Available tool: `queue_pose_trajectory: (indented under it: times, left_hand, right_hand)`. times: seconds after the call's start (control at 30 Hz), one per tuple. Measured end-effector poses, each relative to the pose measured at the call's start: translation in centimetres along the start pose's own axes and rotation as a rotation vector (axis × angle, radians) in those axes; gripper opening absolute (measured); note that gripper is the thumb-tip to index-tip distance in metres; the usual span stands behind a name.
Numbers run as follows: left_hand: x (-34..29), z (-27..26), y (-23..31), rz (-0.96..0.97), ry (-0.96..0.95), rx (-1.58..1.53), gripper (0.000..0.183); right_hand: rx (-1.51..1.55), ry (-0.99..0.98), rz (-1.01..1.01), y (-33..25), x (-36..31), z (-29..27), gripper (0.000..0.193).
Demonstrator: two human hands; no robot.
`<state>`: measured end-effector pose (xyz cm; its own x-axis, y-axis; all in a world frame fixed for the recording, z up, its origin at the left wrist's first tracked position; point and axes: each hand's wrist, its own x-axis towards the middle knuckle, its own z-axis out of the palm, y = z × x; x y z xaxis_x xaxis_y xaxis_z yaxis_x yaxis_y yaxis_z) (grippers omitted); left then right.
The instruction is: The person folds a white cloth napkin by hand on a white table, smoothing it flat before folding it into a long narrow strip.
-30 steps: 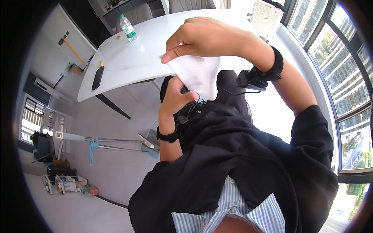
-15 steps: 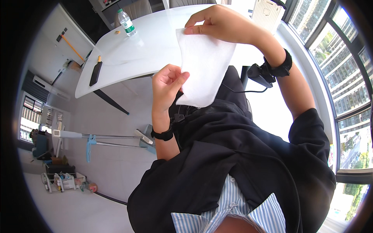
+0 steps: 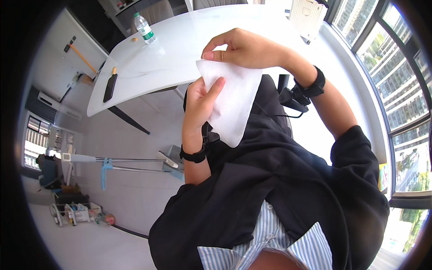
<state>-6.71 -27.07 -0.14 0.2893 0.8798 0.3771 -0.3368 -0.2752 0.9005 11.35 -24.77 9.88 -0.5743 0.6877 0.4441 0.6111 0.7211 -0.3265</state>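
A thin white sheet, like a tissue or soft cloth (image 3: 238,99), hangs between my hands above my lap. At its upper left corner, my right hand (image 3: 240,48) pinches the edge between thumb and bent fingers. Lower down, my left hand (image 3: 201,101) grips the left side, with the thumb lying over the front and the fingers mostly behind the sheet. The bottom end dangles loose over my dark clothing. Both wrists wear black straps with small dark devices.
Ahead is a white table (image 3: 180,49) bearing a green-capped water bottle (image 3: 145,29) and a black-bladed knife-like tool (image 3: 110,85) with a yellowish handle. A flat mop (image 3: 130,163) spans the left side. A cream suitcase (image 3: 307,18) stands beyond the table, near the windows.
My right hand has come down and a little left with the sheet's top. My left hand has shifted slightly right and lower, its thumb further over the sheet.
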Motion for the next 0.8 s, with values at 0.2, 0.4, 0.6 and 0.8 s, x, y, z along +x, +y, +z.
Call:
queue_pose_trajectory:
  times: [0.2, 0.4, 0.6, 0.8]
  left_hand:
    - [1.1, -1.0, -1.1, 0.115, 0.374, 0.044, 0.035]
    - [0.8, -1.9, -0.3, 0.028, 0.463, -0.060, 0.038]
    - [0.8, -6.1, -2.1, 0.070, 0.160, -0.233, 0.051]
    - [0.5, -7.2, -1.6, -0.301, -0.500, -0.671, 0.119]
  right_hand:
    - [1.111, -0.129, 0.327, 6.4, -4.3, 1.8, 0.085]
    - [1.223, 0.153, 0.324, 2.8, -5.6, 6.7, 0.036]
    - [0.665, 0.435, 0.451, -0.4, -5.7, 5.7, 0.033]
    - [0.570, 0.096, 0.351, -0.9, -6.2, 4.2, 0.021]
